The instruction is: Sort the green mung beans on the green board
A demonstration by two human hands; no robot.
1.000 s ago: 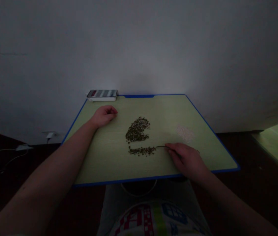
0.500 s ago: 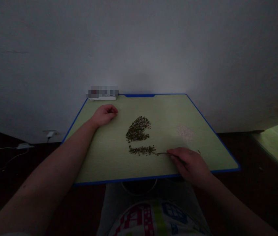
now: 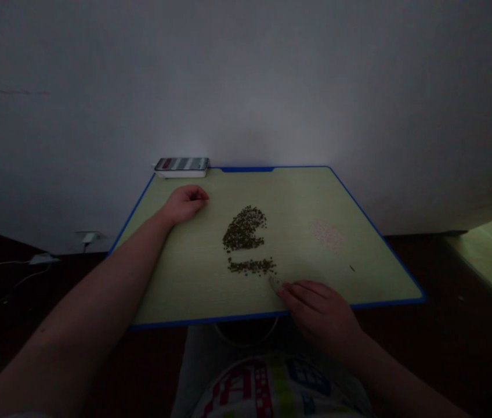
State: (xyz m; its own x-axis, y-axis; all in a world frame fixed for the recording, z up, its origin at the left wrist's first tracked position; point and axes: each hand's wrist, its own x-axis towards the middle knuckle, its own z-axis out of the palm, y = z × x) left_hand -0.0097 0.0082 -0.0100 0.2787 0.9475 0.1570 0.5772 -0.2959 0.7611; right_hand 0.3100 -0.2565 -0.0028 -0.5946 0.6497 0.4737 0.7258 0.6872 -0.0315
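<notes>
Grip of the right hand [image 3: 322, 313] pinches a small spoon-like tool [image 3: 275, 284] near dark grains [image 3: 252, 267].

My pale spoon [image 3: 275, 283] slants near a loose strip of dark grains [image 3: 252, 267]; beyond spreads a larger notched heap [image 3: 243, 230], pale grains [image 3: 328, 235] apart rightward.

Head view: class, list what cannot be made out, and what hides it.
All in the head view:
Tool: handle hidden by the right hand.
Left hand: palm turned away.
Phone: screen text too small, dim.
Pale grains: too small to identify.
Round rim: far part hidden by the table.
</notes>
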